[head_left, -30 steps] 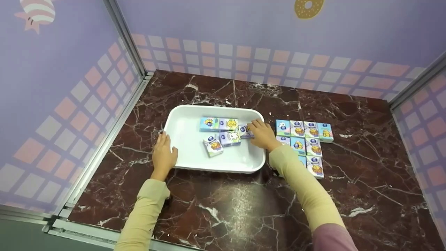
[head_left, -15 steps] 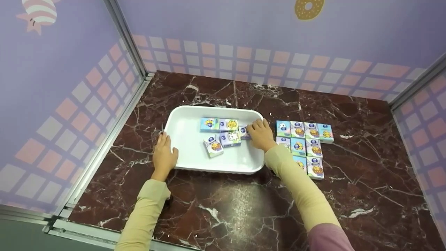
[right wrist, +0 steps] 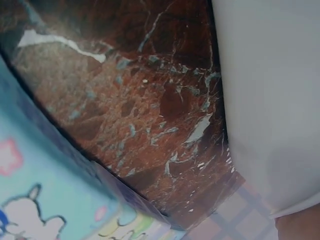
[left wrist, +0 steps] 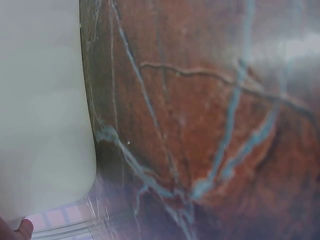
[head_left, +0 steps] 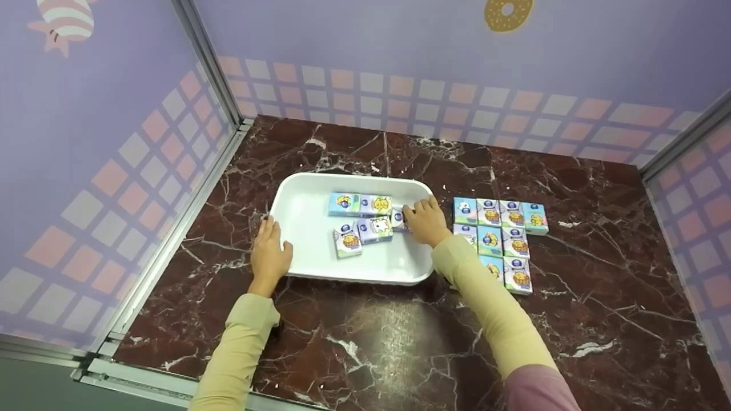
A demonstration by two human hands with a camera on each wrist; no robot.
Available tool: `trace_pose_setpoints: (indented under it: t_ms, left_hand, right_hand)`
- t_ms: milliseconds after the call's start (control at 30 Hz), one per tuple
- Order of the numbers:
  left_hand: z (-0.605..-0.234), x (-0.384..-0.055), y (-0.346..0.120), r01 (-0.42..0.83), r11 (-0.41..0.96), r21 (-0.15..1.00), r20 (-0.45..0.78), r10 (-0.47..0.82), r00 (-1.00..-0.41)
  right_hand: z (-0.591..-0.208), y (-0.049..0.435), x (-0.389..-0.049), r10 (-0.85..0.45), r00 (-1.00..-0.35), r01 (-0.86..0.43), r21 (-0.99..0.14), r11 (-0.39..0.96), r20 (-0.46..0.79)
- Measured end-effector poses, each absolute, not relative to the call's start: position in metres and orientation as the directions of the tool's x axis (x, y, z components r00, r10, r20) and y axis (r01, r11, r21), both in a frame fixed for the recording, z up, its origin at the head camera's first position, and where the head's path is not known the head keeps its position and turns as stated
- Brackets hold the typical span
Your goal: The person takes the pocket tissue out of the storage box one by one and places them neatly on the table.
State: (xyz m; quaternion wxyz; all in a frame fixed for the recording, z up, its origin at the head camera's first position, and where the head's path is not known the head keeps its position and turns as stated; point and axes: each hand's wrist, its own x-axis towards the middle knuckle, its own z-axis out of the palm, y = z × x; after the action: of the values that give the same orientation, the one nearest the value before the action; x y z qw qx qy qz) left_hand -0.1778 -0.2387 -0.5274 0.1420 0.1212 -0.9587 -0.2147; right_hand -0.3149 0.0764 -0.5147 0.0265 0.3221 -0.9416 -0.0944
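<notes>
Purple printed packet (head_left: 398, 220) lies in the white tray (head_left: 308, 245) at nine o'clock from our nearer right hand (head_left: 426, 221), its half-covered long axis seemingly running nine to three; those fingers bend over it, but we cannot tell whether the grip pinches. Our left hand (head_left: 270, 254), fingers straight, holds nothing at the tray's nine-o'clock rim.

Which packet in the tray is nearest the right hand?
The rightmost packet there: the right hand partly covers it, leaving the other four uncovered.
</notes>
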Motion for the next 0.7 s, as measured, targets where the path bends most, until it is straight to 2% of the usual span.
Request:
trace_pose_setpoints:
  t_ms: [200, 333, 433, 600, 700]
  left_hand:
    - [-0.528, -0.179, -0.239, -0.191, 0.876, 0.443, 0.201, -0.305, -0.931]
    - [-0.528, -0.178, -0.239, -0.192, 0.874, 0.448, 0.199, -0.306, -0.931]
    - [-0.528, -0.178, -0.239, -0.195, 0.87, 0.453, 0.19, -0.308, -0.932]
    - [-0.526, -0.178, -0.239, -0.196, 0.872, 0.449, 0.186, -0.305, -0.934]
    - [-0.526, -0.178, -0.238, -0.194, 0.875, 0.445, 0.192, -0.304, -0.933]
  right_hand:
    - [-0.512, 0.073, -0.314, -0.588, -0.792, -0.61, 0.236, 0.757, -0.161]
    - [-0.512, 0.07, -0.31, -0.601, -0.778, -0.628, 0.259, 0.734, -0.181]
    - [-0.515, 0.07, -0.307, -0.654, -0.747, -0.659, 0.264, 0.705, -0.117]
    - [-0.521, 0.073, -0.305, -0.772, -0.634, -0.736, 0.275, 0.618, 0.038]
    - [-0.522, 0.074, -0.304, -0.807, -0.589, -0.766, 0.286, 0.576, 0.049]
